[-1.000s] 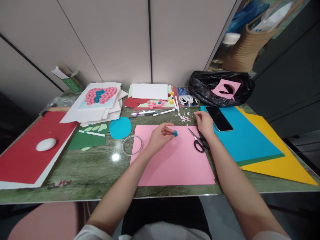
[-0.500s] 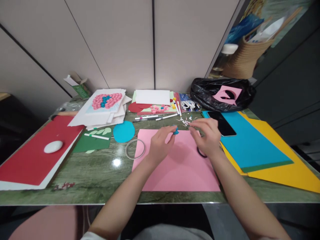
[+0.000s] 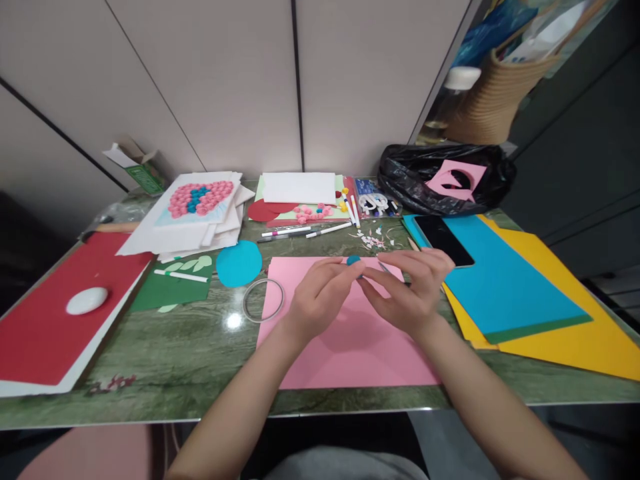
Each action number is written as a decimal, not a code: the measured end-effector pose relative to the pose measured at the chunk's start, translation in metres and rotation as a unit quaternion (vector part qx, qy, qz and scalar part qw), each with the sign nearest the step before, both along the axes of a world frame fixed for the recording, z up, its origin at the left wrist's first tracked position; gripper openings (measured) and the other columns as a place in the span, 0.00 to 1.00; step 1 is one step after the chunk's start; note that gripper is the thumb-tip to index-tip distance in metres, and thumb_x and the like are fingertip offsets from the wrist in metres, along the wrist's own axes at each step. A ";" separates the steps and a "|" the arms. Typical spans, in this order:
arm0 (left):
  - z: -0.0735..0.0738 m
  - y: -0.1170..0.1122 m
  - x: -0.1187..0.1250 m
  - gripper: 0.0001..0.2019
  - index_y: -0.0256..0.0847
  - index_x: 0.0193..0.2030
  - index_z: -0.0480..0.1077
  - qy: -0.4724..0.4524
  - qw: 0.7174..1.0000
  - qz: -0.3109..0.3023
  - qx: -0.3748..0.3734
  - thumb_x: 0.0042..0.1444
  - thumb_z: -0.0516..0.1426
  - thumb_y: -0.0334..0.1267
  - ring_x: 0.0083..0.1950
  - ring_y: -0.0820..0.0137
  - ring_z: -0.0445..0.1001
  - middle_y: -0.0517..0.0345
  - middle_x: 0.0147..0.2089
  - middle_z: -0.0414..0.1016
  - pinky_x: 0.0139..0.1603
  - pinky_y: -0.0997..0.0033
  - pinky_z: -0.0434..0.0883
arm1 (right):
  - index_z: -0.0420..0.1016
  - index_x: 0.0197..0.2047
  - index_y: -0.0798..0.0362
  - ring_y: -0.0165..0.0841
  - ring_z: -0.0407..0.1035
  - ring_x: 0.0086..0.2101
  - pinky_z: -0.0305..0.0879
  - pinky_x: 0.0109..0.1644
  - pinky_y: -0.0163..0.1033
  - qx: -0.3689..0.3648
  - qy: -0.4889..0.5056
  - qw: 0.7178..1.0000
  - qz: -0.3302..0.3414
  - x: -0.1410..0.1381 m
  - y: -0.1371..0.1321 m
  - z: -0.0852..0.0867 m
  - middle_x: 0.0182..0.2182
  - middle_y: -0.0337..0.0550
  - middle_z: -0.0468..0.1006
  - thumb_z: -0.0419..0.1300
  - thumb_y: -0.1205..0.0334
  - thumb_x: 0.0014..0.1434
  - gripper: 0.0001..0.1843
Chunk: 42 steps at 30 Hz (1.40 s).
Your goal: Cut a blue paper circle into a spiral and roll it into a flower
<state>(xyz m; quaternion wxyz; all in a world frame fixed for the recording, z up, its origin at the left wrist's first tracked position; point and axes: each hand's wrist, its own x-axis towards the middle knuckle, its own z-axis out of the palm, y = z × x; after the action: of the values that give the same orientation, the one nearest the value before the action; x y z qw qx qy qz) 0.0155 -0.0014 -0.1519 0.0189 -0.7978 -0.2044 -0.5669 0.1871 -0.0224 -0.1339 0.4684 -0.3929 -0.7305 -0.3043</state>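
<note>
My left hand pinches a small blue paper piece, rolled or crumpled, above the pink paper. The thumb and forefinger of my right hand meet it from the right side, fingertips against it. Between the right hand's fingers shows a thin grey metal tip of what looks like scissors; their handles are hidden by the hand. A blue paper circle and a grey ring-shaped roll lie left of my hands. Small paper scraps are scattered just beyond them.
At left are red sheets with a white oval object, green paper and a picture with a pink-and-blue heart. Pens lie behind. At right are a phone, blue paper and a black bag.
My right hand has moved left, bringing its fingertips onto the blue piece in my left hand. The black ring under my right hand is out of sight, and a thin metal tip shows instead.
</note>
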 end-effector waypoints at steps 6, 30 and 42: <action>0.001 -0.007 0.006 0.31 0.44 0.60 0.62 -0.086 0.994 -0.016 -0.072 0.51 0.59 0.20 0.44 0.71 0.77 0.56 0.42 0.78 0.50 0.67 0.76 | 0.77 0.40 0.40 0.35 0.66 0.38 0.58 0.46 0.45 0.005 0.003 1.000 0.019 0.005 -0.001 0.000 0.34 0.38 0.76 0.69 0.58 0.49 0.13; 0.015 -0.012 0.015 0.21 0.42 0.45 0.72 -0.405 0.651 -0.208 -0.607 0.43 0.68 0.35 0.31 0.76 0.76 0.63 0.27 0.79 0.41 0.74 0.70 | 0.77 0.40 0.41 0.33 0.66 0.37 0.61 0.42 0.41 0.017 0.008 0.999 0.031 0.005 0.000 -0.001 0.31 0.37 0.75 0.71 0.59 0.48 0.14; 0.007 -0.010 0.012 0.18 0.42 0.46 0.71 -0.324 0.768 -0.137 -0.535 0.47 0.66 0.38 0.35 0.70 0.79 0.59 0.31 0.79 0.40 0.70 0.74 | 0.78 0.35 0.43 0.35 0.70 0.34 0.62 0.41 0.44 -0.057 0.079 0.994 0.040 -0.002 -0.001 0.002 0.31 0.39 0.77 0.69 0.62 0.49 0.08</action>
<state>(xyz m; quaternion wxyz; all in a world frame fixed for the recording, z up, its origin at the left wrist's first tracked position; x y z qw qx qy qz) 0.0272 -0.0112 -0.1452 -0.5562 -0.4674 -0.3569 -0.5872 0.1853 -0.0229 -0.1319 0.5129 -0.4120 -0.7230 -0.2109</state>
